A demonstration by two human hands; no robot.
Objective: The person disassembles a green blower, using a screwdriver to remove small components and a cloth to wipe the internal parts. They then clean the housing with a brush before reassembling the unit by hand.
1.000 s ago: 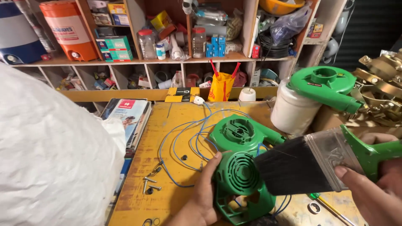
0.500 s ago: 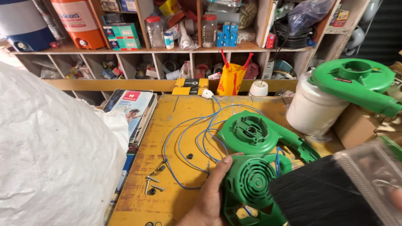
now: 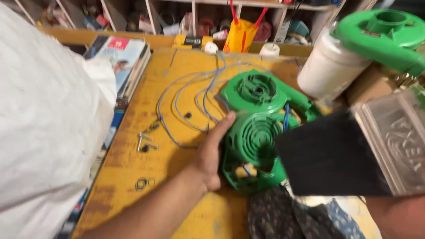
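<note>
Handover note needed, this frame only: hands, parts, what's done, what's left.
Left hand: gripping the left edge of the round green plastic blower housing lying on the yellow wooden bench.
Right hand: out of frame; a black brush with a clear plastic handle is raised over the housing's right side.
Second green housing half lies just behind; blue wires loop to its left.
Done: casing is apart; loose screws and small rings lie on the bench.
Left: halves not yet rejoined.
</note>
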